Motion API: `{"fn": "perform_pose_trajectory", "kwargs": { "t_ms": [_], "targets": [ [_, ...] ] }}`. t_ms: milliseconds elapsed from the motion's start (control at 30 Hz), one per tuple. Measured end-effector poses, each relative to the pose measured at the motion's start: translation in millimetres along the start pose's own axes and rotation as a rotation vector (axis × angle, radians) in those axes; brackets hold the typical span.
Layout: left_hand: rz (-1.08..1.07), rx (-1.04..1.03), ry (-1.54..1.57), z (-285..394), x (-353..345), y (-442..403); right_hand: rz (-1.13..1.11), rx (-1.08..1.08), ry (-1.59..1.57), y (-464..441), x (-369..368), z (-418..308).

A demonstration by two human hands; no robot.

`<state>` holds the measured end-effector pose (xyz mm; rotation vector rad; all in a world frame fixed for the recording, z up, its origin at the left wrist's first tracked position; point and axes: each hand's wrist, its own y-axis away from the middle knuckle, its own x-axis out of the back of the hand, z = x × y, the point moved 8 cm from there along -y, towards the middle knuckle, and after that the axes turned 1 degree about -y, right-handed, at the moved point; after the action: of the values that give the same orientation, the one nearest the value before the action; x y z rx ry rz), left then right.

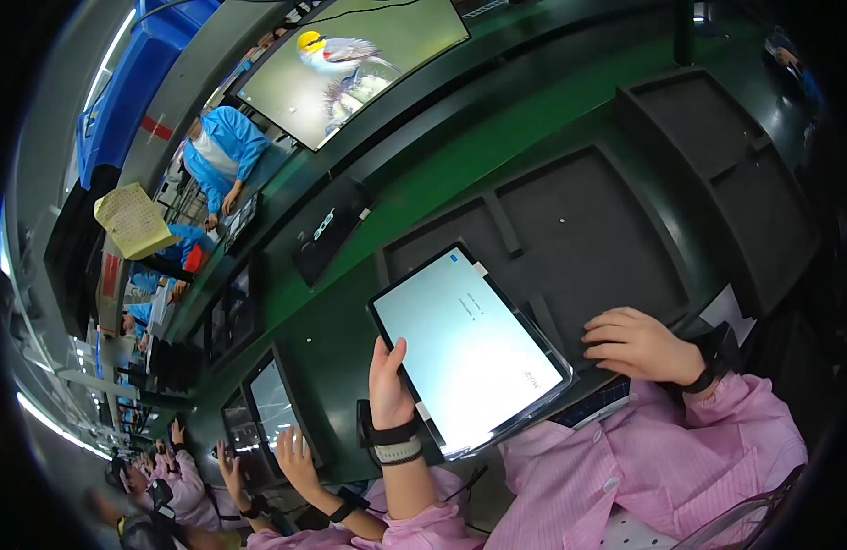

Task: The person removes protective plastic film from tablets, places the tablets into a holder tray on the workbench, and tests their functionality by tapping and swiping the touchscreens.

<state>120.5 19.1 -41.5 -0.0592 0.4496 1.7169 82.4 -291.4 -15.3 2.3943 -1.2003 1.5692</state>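
A tablet (pixel 474 353) with a lit, nearly white screen is tilted in front of me, its lower corner close to my pink sleeve. My left hand (pixel 388 380) grips its left edge, thumb over the front and fingers behind. Small white tabs stick out at two of its edges. To the right of the tablet, my right hand (pixel 639 345) has its fingers spread over the near edge of a black foam tray (pixel 588 229) and holds nothing. Part of the tray is hidden behind the tablet.
Another foam tray (pixel 717 156) lies at the upper right. A monitor (pixel 350 60) shows a bird. On the left, a co-worker's hands (pixel 299 463) are near another tablet (pixel 272 399). A black device (pixel 327 234) lies on the green bench (pixel 350 293). More people work farther off.
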Motion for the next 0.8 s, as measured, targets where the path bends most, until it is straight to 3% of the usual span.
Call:
{"fn": "perform_pose_trajectory", "kwargs": {
  "t_ms": [300,400,433,533,667,800],
  "targets": [
    [-0.066,0.02,-0.19,-3.9,-24.1,-20.9,-0.061,-0.008,-0.075,-9.9,27.4,37.0],
    [-0.084,0.037,-0.407,-5.1,-37.4,-30.9,-0.054,-0.018,-0.054,-12.5,31.4,41.5],
    [0.028,-0.005,-0.5,-7.6,-35.5,-33.2,-0.059,-0.028,-0.057,-13.0,31.4,42.8],
    [0.079,-0.108,-0.964,1.3,-49.9,-34.4,-0.059,-0.062,-0.066,-11.6,31.1,45.0],
    [-0.09,-0.348,-1.309,13.4,-71.8,-5.9,-0.027,-0.102,-0.08,-10.3,36.1,45.9],
    [-0.025,-0.611,-1.479,43.4,-86.4,49.3,-0.012,-0.141,-0.132,-15.2,42.6,42.5]
  ]
}}
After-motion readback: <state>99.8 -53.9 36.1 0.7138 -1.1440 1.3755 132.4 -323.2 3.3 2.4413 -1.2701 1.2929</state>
